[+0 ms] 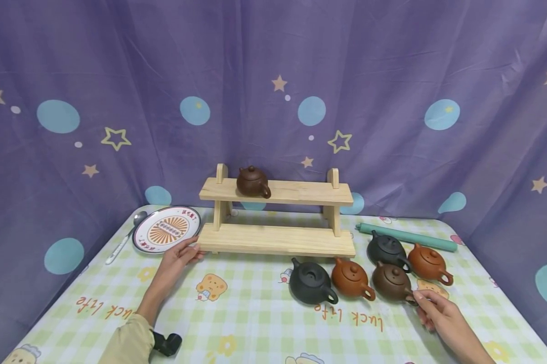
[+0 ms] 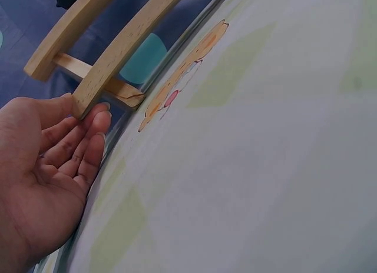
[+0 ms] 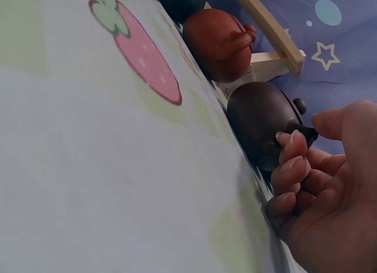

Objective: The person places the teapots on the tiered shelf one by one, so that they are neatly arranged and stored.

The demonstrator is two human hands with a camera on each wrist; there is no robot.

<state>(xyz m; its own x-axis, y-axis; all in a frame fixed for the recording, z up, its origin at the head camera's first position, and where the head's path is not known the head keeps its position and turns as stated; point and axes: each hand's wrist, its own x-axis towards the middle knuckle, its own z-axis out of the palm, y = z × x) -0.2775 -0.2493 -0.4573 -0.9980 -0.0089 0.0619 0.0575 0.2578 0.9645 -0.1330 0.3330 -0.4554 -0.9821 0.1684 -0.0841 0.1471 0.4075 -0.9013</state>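
Note:
A two-tier wooden shelf (image 1: 277, 239) stands at the back of the table, with one dark brown teapot (image 1: 252, 182) on its upper board. My left hand (image 1: 177, 263) pinches the left end of the lower board, thumb above and fingers below, as the left wrist view shows. At the right, my right hand (image 1: 442, 316) pinches the handle of a brown teapot (image 1: 391, 283) in the front row. That teapot (image 3: 262, 117) appears to rest on the cloth. Beside it sit an orange-brown teapot (image 1: 351, 279) and a black teapot (image 1: 311, 283).
Behind the front row are another black teapot (image 1: 386, 249) and another orange-brown teapot (image 1: 430, 263). A green rolled tube (image 1: 410, 237) lies at the back right. At the left are a patterned plate (image 1: 141, 233) and a spoon (image 1: 120, 247). A purple curtain (image 1: 273, 60) hangs behind.

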